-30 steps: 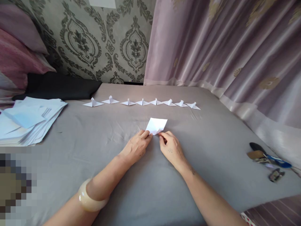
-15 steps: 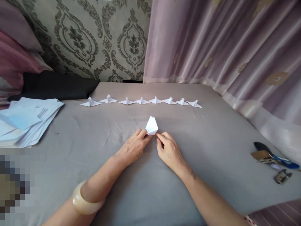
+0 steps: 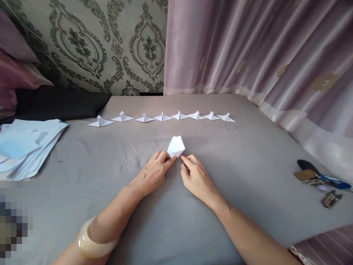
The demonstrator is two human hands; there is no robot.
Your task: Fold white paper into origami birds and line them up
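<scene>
A small piece of folded white paper [image 3: 177,145] lies on the grey cloth in front of me, its lower part creased into a triangular flap. My left hand [image 3: 154,168] grips its lower left edge, fingers pressed together. At the bottom corner, the index fingertip of my right hand [image 3: 196,178] presses on the paper. The other fingers of that hand are curled and the thumb is bent below. Beyond the paper stands a row of several folded white paper figures [image 3: 162,117] with spread, wing-like sides.
A stack of white paper sheets [image 3: 30,147] lies at the left, in front of a black cloth [image 3: 60,101]. Keys [image 3: 313,181] and other small items lie at the far right. Curtains [image 3: 220,48] and a patterned wall [image 3: 116,48] border the grey surface [image 3: 248,154].
The folded paper has turned slightly between my fingers, its top now tilting right. My view has shifted a little; both hands remain at the paper's lower edge.
</scene>
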